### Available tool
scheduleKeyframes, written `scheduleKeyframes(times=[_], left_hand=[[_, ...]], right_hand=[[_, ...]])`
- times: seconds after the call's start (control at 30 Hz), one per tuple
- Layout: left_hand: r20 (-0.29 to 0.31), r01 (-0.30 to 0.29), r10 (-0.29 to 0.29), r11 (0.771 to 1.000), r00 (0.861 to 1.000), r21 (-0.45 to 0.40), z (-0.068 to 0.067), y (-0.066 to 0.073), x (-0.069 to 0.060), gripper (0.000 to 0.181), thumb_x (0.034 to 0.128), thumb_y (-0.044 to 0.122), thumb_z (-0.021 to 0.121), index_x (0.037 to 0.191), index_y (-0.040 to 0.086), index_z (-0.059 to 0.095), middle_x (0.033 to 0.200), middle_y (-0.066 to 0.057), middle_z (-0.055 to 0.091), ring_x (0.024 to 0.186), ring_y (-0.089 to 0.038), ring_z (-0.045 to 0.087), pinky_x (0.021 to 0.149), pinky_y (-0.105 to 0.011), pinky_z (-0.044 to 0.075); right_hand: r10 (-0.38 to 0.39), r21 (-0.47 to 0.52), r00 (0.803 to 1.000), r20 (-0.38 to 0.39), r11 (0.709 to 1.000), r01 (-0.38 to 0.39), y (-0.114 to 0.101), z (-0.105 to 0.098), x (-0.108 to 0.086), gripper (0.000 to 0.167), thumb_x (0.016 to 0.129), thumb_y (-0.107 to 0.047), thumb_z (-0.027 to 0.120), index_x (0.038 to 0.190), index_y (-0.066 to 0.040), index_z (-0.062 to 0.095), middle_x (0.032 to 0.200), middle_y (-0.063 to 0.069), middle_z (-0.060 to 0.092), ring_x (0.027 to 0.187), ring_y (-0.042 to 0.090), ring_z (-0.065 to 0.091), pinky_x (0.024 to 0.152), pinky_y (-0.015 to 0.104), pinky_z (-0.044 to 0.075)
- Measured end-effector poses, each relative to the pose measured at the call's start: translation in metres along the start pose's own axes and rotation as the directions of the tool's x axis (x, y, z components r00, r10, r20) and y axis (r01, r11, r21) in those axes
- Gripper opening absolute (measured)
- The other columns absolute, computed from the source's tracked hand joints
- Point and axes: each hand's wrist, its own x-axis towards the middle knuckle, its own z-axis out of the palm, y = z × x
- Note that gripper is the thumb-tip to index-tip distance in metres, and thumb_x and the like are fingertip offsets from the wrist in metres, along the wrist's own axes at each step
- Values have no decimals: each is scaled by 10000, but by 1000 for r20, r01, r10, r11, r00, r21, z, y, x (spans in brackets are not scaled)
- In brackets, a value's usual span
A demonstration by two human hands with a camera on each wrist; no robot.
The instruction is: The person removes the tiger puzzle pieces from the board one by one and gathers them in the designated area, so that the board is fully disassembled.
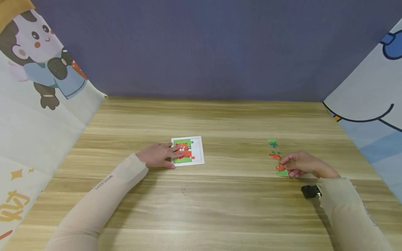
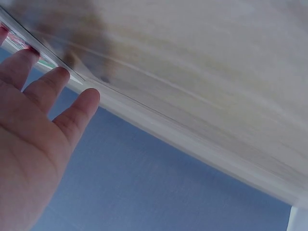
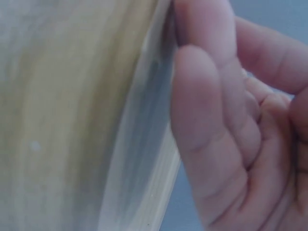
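A small white-framed jigsaw puzzle point(image 1: 198, 161) lies on the table, its left part filled with an orange tiger picture on green. Its right part shows bare white board. My left hand point(image 1: 158, 155) rests on its left side, fingers spread and nearly straight over the picture. To the right, my right hand point(image 1: 303, 164) pinches an orange striped puzzle piece point(image 1: 281, 167) at the near end of a column of loose pieces. The right wrist view shows its bent fingers point(image 3: 197, 96), but the piece is not visible there.
Farther along the column lie an orange piece point(image 1: 275, 156) and a green piece point(image 1: 273, 143). A black strap or clip point(image 1: 310, 191) sits by the right cuff. A dark blue panel point(image 1: 213, 52) borders the table's far edge, with printed cloths at both sides.
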Motion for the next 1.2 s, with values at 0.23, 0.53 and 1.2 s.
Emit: scheduleKeyframes(times=[0.23,0.53,1.2], left_hand=[[-6,6,-5,1000,1000,11,0,1,0,600,915,410,608,1437,155,457,1511,-147,331,1375,-411,289,1055,-563,309],[-4,8,-8,1000,1000,-16,1,0,-1,602,912,396,617,1440,156,454,1517,-141,322,1378,-417,279,1040,-597,305],[-20,-15,14,999,1000,-34,2,1,-2,602,902,347,650,1430,131,461,1508,-142,333,1364,-427,299,1039,-527,349]], right_hand=[[-15,-7,1000,11,1000,15,-1,-2,0,370,940,-61,559,1216,176,493,705,11,626,601,101,615,582,275,544],[-20,15,999,30,1000,19,-2,-5,1,389,943,-77,561,1217,186,481,705,2,627,598,88,604,583,274,540],[-6,8,1000,23,1000,6,-4,-5,2,345,910,-52,588,1158,175,514,723,4,632,603,80,592,602,260,538]])
